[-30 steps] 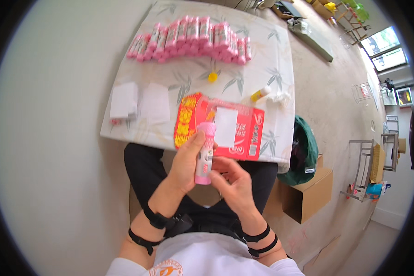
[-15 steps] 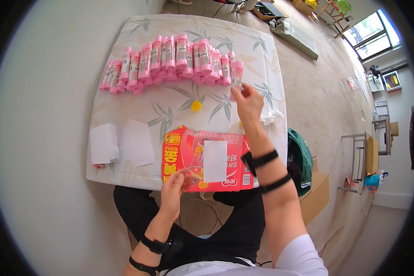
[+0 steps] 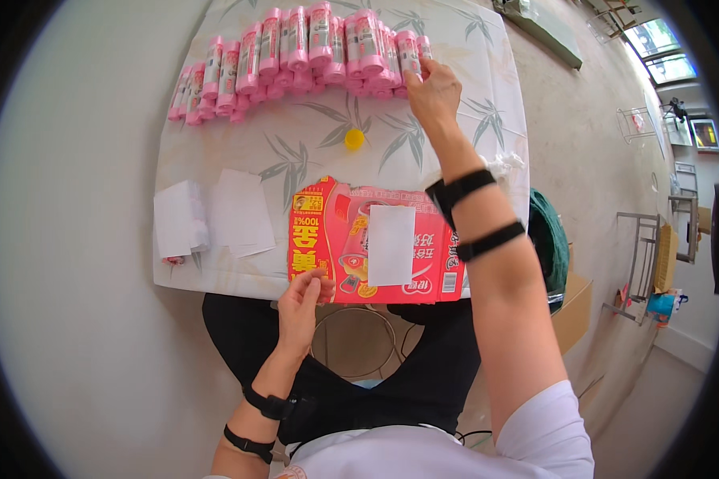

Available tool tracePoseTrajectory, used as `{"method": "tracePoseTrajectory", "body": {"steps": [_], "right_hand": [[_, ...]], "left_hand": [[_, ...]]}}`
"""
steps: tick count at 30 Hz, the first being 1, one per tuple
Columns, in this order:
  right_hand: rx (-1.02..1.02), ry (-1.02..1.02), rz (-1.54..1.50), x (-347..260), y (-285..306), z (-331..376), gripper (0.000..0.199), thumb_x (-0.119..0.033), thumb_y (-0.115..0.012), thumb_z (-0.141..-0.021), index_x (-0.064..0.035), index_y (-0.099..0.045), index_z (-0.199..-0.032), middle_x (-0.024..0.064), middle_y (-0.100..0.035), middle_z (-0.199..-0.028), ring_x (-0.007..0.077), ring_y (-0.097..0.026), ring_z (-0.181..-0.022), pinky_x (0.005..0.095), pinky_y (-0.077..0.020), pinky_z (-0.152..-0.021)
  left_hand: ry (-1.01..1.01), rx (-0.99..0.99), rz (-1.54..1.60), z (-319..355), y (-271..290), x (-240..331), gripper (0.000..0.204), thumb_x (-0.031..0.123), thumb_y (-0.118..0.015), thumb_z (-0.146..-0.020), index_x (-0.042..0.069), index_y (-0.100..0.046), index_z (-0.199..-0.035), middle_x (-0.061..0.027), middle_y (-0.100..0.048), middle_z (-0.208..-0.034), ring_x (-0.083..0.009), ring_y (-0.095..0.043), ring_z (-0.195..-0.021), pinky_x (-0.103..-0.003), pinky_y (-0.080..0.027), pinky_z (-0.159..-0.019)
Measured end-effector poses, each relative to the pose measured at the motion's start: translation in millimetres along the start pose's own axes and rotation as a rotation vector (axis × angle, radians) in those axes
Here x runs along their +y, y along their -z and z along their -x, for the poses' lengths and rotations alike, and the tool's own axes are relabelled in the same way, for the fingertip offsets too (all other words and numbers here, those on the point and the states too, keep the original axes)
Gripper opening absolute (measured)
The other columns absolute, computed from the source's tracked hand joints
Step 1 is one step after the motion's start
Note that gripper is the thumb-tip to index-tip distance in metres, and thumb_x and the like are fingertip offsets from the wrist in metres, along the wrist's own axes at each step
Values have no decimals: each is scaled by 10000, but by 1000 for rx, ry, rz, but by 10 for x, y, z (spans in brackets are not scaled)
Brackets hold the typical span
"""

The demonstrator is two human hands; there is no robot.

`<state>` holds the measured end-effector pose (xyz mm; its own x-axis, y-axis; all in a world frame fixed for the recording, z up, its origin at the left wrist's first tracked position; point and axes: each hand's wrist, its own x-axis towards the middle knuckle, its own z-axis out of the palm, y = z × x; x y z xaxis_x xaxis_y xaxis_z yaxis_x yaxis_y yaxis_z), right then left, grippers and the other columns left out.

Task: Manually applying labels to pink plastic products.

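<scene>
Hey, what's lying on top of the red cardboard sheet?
A white paper slip lies on the red cardboard sheet. Whatever is beneath the slip is covered, and the right forearm hides the sheet's far right corner.

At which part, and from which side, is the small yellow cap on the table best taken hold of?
Probably by opposite points of its round edge, thumb against finger, coming from above or the near side: the small yellow cap stands apart, with the pink rolls piled beyond it.
</scene>
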<state>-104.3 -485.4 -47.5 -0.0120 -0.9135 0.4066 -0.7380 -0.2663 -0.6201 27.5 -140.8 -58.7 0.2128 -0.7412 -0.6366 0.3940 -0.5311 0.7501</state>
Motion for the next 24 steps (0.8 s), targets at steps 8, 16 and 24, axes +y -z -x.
{"method": "tracePoseTrajectory", "body": {"steps": [8,16,24], "right_hand": [[-366,-196,-442,-430,1205,2223,138,-15,-627,-830,0,-636,-967,117,-634,-803,178,-605,-678,266,-455,-601],[-431,-591,-491,-350,1801,3235,113,-29,-618,-853,19,-654,-949,53,-613,-743,72,-549,-637,217,-437,-583],[-397,-518,-456,-400,1905,3249,119,-55,-625,-846,4,-667,-940,85,-652,-791,97,-593,-671,246,-471,-611]], "left_hand": [[-276,208,-141,-195,171,152,249,141,-534,-943,-10,-566,-1139,-51,-625,-974,-88,-572,-802,-234,-468,-757],[-591,654,-839,-565,689,459,339,132,-676,-791,24,-576,-1097,-85,-570,-1011,-188,-574,-789,-307,-475,-703],[-839,344,-851,-262,79,388,334,108,-633,-810,13,-551,-1119,-133,-492,-1146,-293,-518,-1041,-363,-471,-826]]}}
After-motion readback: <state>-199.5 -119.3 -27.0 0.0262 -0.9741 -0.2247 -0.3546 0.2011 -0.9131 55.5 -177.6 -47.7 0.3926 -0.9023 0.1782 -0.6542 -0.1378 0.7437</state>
